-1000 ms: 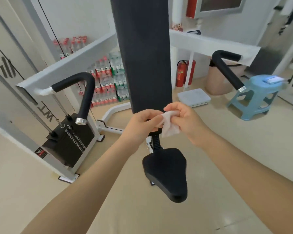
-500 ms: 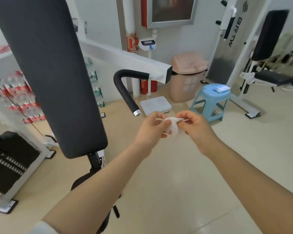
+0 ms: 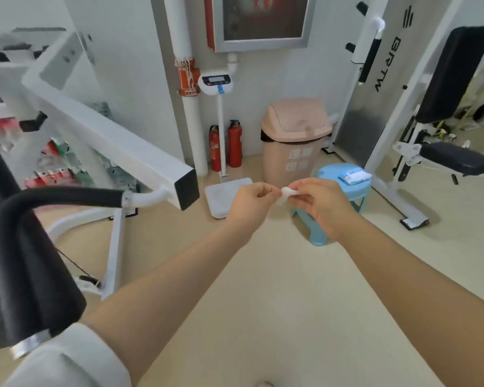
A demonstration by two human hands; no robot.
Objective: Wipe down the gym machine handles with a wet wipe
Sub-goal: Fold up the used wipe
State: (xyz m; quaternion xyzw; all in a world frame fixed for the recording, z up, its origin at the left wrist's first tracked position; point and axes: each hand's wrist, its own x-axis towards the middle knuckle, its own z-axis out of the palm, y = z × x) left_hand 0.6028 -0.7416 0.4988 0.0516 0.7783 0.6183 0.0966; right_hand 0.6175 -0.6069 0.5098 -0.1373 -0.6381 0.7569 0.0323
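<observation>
White wet wipe (image 3: 286, 193), scrunched small, pinched btwn both hands at chest height over the floor. Left hand (image 3: 250, 201) closed w/ fingertips on the wipe's left end; right hand (image 3: 320, 203) clamps its right side. Just behind the right hand: blue stool (image 3: 355, 191) w/ a wipes pack (image 3: 355, 174) on top. Pink bin (image 3: 295, 135) beyond. Black foam machine handle (image 3: 39, 208) well apart at left, on a white frame arm (image 3: 118, 143).
</observation>
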